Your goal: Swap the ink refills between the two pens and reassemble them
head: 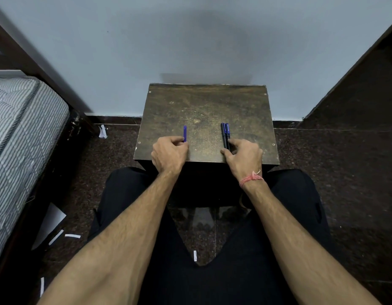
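A blue pen [185, 133] lies on the stool [203, 106] at 9 o'clock, its near end pinched by the left hand [169, 154]. At 3 o'clock lie two dark pens [225, 135] touching side by side, their near ends gripped by the right hand [243, 156]. A mattress [21, 128] lies far at 9.

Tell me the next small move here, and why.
Probably lift the blue pen off the table with the left hand, whose fingers already pinch its near end; the right hand grips the dark pens. Neither looks opened yet.
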Demonstrator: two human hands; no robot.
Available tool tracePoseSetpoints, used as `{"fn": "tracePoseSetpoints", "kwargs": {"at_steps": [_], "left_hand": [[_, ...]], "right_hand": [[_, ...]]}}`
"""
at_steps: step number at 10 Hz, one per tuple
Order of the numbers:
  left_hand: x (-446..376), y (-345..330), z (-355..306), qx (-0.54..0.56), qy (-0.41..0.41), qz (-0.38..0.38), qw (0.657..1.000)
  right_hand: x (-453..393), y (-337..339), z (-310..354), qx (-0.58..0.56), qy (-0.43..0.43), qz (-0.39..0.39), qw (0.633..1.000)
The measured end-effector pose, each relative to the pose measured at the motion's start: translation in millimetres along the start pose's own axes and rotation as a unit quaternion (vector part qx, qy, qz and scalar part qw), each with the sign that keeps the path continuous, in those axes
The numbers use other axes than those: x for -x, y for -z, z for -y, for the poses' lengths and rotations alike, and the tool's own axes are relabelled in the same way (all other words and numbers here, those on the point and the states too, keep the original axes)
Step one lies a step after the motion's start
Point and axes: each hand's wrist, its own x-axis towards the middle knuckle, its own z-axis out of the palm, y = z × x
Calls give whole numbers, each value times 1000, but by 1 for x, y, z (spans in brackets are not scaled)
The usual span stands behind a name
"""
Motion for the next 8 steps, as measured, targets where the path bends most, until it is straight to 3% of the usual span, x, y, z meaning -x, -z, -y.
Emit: {"fn": "tracePoseSetpoints", "kwargs": {"at_steps": [5, 8], "left_hand": [[7, -8, 4, 61, -18, 2, 998], [20, 6, 21, 77, -102, 29, 991]], "right_hand": [[5, -1, -4, -93, -5, -8, 996], [16, 6, -10, -222, -93, -13, 970]]}}
